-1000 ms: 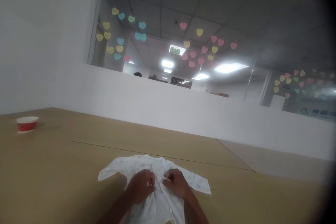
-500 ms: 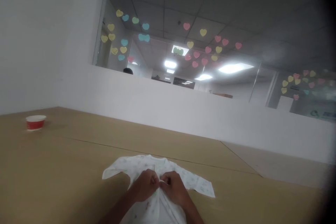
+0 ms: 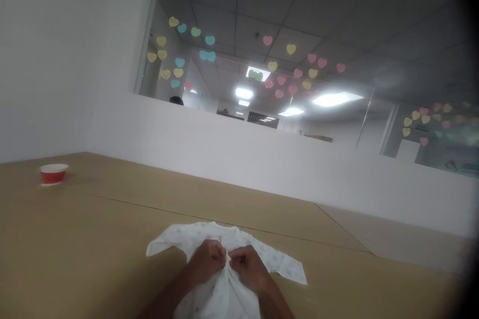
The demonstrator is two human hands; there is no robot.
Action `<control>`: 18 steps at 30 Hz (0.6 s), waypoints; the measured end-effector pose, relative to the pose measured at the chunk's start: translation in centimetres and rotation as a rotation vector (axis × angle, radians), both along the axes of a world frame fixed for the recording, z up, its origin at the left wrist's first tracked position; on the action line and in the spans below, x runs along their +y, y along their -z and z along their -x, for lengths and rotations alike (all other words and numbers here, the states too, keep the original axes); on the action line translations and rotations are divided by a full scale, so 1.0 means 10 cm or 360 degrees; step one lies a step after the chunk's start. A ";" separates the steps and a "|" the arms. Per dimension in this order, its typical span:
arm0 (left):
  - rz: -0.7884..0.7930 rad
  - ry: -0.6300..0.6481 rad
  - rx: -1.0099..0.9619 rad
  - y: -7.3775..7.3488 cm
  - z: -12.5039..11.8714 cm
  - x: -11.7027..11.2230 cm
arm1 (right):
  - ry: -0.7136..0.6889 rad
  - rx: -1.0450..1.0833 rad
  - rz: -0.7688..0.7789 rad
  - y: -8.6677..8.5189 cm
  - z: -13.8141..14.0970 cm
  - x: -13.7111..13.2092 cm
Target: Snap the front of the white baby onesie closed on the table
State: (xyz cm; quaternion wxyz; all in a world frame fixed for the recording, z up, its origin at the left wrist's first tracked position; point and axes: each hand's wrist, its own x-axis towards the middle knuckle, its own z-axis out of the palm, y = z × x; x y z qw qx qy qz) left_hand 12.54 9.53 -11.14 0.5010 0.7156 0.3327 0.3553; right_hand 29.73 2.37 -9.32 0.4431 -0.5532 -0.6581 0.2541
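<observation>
A small white long-sleeved baby garment (image 3: 277, 258) with a faint print lies spread on the table (image 3: 93, 239), neckline away from me and sleeves out to both sides. Over its front opening, my left hand (image 3: 208, 260) is closed, pinching the fabric edge at the middle. My right hand (image 3: 247, 265) pinches the cloth just beside it, thumb and forefinger together. The fingertips of both hands are close to each other, and the fabric is drawn into folds below them. Any fastener between the fingers is too small to make out. My forearms cover part of the lower garment.
A red and white paper bowl (image 3: 53, 175) stands at the table's far left. A white low wall (image 3: 209, 144) runs along the back edge, with a window above it bearing heart-shaped stickers (image 3: 291, 49). A seam crosses the tabletop just beyond the garment.
My fingertips have drawn slightly apart at the garment's front, and the cloth below is pulled into different folds. The camera view has shifted a little.
</observation>
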 end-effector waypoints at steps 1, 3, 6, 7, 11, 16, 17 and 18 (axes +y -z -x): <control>0.0031 0.0033 -0.0025 0.00 0.00 0.00 | 0.0032 0.0027 0.0005 0.00 0.00 0.00; 0.0089 0.0086 -0.0052 -0.01 0.00 0.00 | 0.0078 0.0084 -0.0007 0.01 0.02 0.01; 0.0106 0.0088 -0.0068 -0.01 -0.01 0.01 | 0.0060 0.0183 0.0005 0.00 0.03 0.01; 0.0091 0.0083 -0.0070 0.00 -0.02 0.01 | 0.0042 0.0214 0.0030 -0.01 0.03 0.00; 0.0019 0.0060 -0.0102 0.00 -0.04 0.01 | -0.0005 0.0259 0.0101 -0.08 0.03 -0.02; 0.0127 -0.0027 -0.0154 0.01 -0.05 0.00 | -0.0168 0.0213 0.0092 -0.10 0.04 -0.02; 0.0172 -0.0009 -0.0139 0.01 -0.05 0.00 | -0.0148 0.0221 0.0094 -0.08 0.04 -0.01; 0.0221 0.0023 -0.0131 0.01 -0.05 -0.01 | -0.0117 0.0232 0.0095 -0.06 0.05 -0.01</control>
